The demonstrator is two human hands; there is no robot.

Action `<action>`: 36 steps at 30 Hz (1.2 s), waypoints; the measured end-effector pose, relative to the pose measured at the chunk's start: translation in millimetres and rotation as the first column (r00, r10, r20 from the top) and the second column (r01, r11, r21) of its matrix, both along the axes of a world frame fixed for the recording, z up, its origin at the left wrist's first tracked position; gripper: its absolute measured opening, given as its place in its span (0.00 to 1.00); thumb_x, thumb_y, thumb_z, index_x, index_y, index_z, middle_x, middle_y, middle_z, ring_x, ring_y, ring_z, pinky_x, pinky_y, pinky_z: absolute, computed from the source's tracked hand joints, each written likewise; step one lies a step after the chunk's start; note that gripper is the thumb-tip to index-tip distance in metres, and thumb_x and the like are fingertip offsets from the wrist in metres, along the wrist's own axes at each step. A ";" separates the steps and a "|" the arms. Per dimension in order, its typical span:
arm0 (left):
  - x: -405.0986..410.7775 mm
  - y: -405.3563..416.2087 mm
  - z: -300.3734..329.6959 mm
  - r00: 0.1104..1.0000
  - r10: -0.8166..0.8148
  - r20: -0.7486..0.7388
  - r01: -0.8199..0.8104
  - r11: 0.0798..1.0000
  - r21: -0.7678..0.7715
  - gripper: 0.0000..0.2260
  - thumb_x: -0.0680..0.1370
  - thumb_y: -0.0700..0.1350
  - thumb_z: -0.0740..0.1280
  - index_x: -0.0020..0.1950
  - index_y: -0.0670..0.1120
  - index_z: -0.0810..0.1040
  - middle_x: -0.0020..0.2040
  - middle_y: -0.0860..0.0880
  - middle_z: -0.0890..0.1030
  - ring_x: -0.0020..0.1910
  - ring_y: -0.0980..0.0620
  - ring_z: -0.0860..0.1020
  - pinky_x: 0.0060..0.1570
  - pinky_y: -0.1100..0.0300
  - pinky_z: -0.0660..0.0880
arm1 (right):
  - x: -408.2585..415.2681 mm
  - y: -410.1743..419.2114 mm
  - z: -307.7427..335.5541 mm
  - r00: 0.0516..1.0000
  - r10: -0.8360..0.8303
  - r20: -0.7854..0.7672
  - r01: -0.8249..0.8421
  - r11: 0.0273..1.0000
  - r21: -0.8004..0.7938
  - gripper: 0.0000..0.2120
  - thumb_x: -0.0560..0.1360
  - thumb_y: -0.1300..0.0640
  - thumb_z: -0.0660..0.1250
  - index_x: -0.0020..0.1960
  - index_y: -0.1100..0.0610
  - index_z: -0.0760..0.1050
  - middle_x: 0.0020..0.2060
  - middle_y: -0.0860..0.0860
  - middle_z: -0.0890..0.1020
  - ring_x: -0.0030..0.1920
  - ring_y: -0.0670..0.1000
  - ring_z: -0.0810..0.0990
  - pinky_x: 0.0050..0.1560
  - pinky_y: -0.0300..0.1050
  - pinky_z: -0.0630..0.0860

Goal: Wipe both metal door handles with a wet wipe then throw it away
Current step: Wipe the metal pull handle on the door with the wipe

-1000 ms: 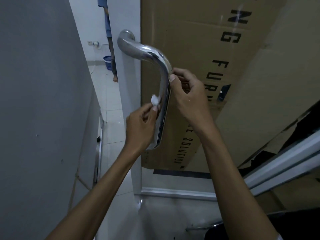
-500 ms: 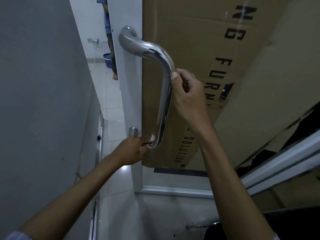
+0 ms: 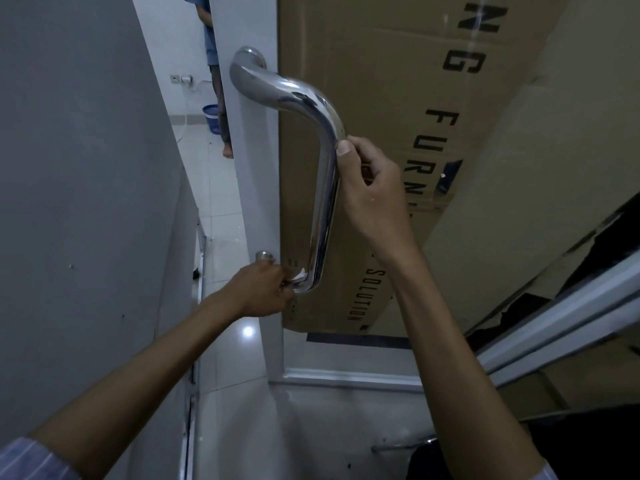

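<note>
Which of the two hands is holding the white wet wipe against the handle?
The left hand, at the shiny metal handle's bottom bend; the right hand grips higher, without the white wipe.

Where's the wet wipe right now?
In the head view, the wet wipe is pinched in the left hand against the door handle's bottom bend.

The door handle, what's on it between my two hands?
In the head view, only bare polished bar of the door handle runs between the right hand near the top bend and the left hand pressing the wet wipe at the bottom bend.
</note>
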State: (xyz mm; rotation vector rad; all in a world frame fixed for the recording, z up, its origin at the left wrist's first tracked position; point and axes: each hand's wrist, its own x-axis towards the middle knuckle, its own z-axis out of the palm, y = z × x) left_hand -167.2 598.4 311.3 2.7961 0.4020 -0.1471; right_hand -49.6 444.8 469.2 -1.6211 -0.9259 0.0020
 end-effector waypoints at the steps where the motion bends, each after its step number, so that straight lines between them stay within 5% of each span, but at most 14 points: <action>1: 2.6 0.3 -2.9 1.000 0.003 -0.008 -0.003 1.000 0.004 0.07 0.79 0.51 0.62 0.48 0.50 0.78 0.44 0.45 0.77 0.50 0.49 0.74 0.40 0.58 0.71 | 1.4 -1.6 -4.1 1.000 0.011 0.001 -0.011 1.000 -0.003 0.17 0.85 0.44 0.58 0.63 0.50 0.80 0.56 0.53 0.82 0.56 0.48 0.81 0.55 0.44 0.79; 6: 10.7 1.3 -4.0 0.995 -0.021 -0.100 0.027 0.998 0.058 0.14 0.77 0.64 0.66 0.46 0.55 0.74 0.40 0.51 0.78 0.51 0.47 0.76 0.55 0.52 0.75 | -0.8 -18.3 -61.2 0.964 0.007 -0.267 -0.071 0.971 -0.230 0.14 0.87 0.46 0.52 0.61 0.44 0.76 0.49 0.38 0.80 0.49 0.28 0.77 0.48 0.30 0.72; 8: 14.8 -3.5 -4.7 0.995 -0.032 -0.097 0.041 0.996 0.086 0.16 0.76 0.67 0.67 0.44 0.55 0.70 0.39 0.53 0.77 0.48 0.47 0.76 0.60 0.51 0.70 | -5.4 -24.3 -92.0 0.919 0.022 -0.394 -0.167 0.926 -0.338 0.19 0.87 0.44 0.51 0.63 0.50 0.77 0.50 0.43 0.82 0.50 0.33 0.79 0.51 0.35 0.75; 10: 15.5 -4.8 -13.5 0.998 -0.035 -0.054 0.036 0.999 0.029 0.19 0.74 0.68 0.68 0.49 0.53 0.74 0.44 0.52 0.81 0.50 0.47 0.79 0.66 0.49 0.70 | -6.7 -26.3 -118.4 0.874 0.021 -0.485 -0.241 0.886 -0.395 0.25 0.87 0.41 0.49 0.68 0.56 0.76 0.61 0.54 0.82 0.60 0.46 0.80 0.62 0.42 0.76; 13: 10.9 -3.5 -22.6 0.999 0.031 0.017 -0.029 0.990 -0.139 0.30 0.70 0.69 0.69 0.66 0.55 0.72 0.58 0.51 0.84 0.60 0.53 0.82 0.67 0.48 0.76 | -7.8 -13.7 -153.5 0.781 0.034 -0.623 -0.353 0.847 -0.396 0.33 0.82 0.30 0.46 0.75 0.48 0.70 0.67 0.44 0.74 0.67 0.43 0.70 0.73 0.43 0.61; 15: 8.3 -4.5 -26.8 0.996 0.076 0.043 -0.067 0.980 -0.188 0.28 0.70 0.69 0.71 0.65 0.59 0.72 0.58 0.52 0.83 0.61 0.52 0.81 0.61 0.49 0.80 | 8.0 -0.9 -214.7 0.715 0.046 -0.698 -0.364 0.876 -0.315 0.46 0.71 0.17 0.50 0.77 0.45 0.69 0.74 0.42 0.70 0.73 0.45 0.69 0.80 0.54 0.57; 17: 5.6 -9.2 -27.0 0.989 0.132 0.064 -0.117 0.972 -0.203 0.28 0.70 0.70 0.70 0.65 0.59 0.74 0.58 0.53 0.82 0.62 0.51 0.79 0.60 0.50 0.81 | 19.9 -2.2 -259.3 0.638 0.083 -0.765 -0.383 0.896 -0.223 0.52 0.66 0.14 0.53 0.79 0.47 0.66 0.76 0.46 0.72 0.75 0.48 0.70 0.79 0.57 0.62; 20: 3.0 -23.5 -21.0 0.972 0.204 0.116 -0.178 0.963 -0.202 0.26 0.73 0.67 0.72 0.65 0.54 0.78 0.56 0.56 0.82 0.61 0.54 0.81 0.66 0.53 0.77 | 14.6 -8.7 -229.0 0.569 0.045 -0.821 -0.385 0.897 -0.218 0.50 0.66 0.16 0.54 0.70 0.51 0.76 0.66 0.52 0.81 0.68 0.50 0.79 0.70 0.47 0.72; 23: -1.4 -41.5 -13.2 0.964 0.206 0.165 -0.203 0.978 -0.037 0.23 0.76 0.66 0.68 0.64 0.53 0.76 0.57 0.55 0.82 0.64 0.53 0.81 0.71 0.50 0.64 | 15.5 -14.1 -221.0 0.549 0.063 -0.833 -0.419 0.884 -0.209 0.43 0.64 0.14 0.53 0.56 0.48 0.81 0.55 0.49 0.86 0.61 0.50 0.83 0.70 0.50 0.73; 25: -7.6 -53.5 -7.6 0.953 0.200 0.227 -0.230 0.966 0.115 0.26 0.75 0.66 0.65 0.65 0.52 0.74 0.64 0.50 0.81 0.72 0.48 0.75 0.71 0.46 0.56 | 14.4 -19.7 -212.0 0.543 0.058 -0.838 -0.421 0.882 -0.212 0.37 0.75 0.23 0.51 0.57 0.51 0.81 0.48 0.47 0.86 0.56 0.48 0.83 0.71 0.50 0.74; 27: -12.6 -65.8 5.6 0.908 0.284 0.308 -0.318 0.946 0.065 0.26 0.74 0.66 0.66 0.66 0.53 0.74 0.65 0.49 0.80 0.72 0.49 0.73 0.69 0.47 0.56 | 14.2 -22.5 -203.2 0.509 0.079 -0.857 -0.414 0.895 -0.164 0.35 0.83 0.33 0.47 0.64 0.57 0.80 0.51 0.51 0.86 0.54 0.47 0.84 0.67 0.46 0.77; 30: -15.2 -85.6 35.8 0.798 0.381 0.466 -0.356 0.923 -0.146 0.12 0.76 0.63 0.68 0.56 0.61 0.74 0.52 0.65 0.77 0.57 0.62 0.69 0.61 0.53 0.58 | 9.9 -15.4 -197.9 0.221 0.142 -0.965 -0.399 0.916 0.044 0.32 0.86 0.40 0.47 0.70 0.64 0.75 0.58 0.56 0.82 0.48 0.50 0.86 0.55 0.43 0.83; 34: -15.1 -96.8 51.6 0.779 0.419 0.466 -0.372 0.908 -0.195 0.06 0.81 0.59 0.71 0.51 0.68 0.74 0.53 0.71 0.76 0.53 0.70 0.70 0.60 0.55 0.62 | -4.1 -4.9 -193.3 -0.102 0.259 -0.961 -0.376 0.884 0.278 0.23 0.84 0.40 0.59 0.67 0.55 0.78 0.68 0.60 0.79 0.59 0.61 0.85 0.70 0.60 0.74; 36: -16.2 -97.5 52.5 0.778 0.440 0.448 -0.373 0.898 -0.233 0.07 0.82 0.52 0.70 0.52 0.67 0.76 0.53 0.68 0.79 0.56 0.73 0.71 0.60 0.70 0.62 | -5.9 -4.7 -198.3 -0.295 0.278 -0.914 -0.302 0.881 0.365 0.24 0.84 0.41 0.61 0.66 0.59 0.79 0.66 0.64 0.80 0.62 0.65 0.82 0.74 0.63 0.69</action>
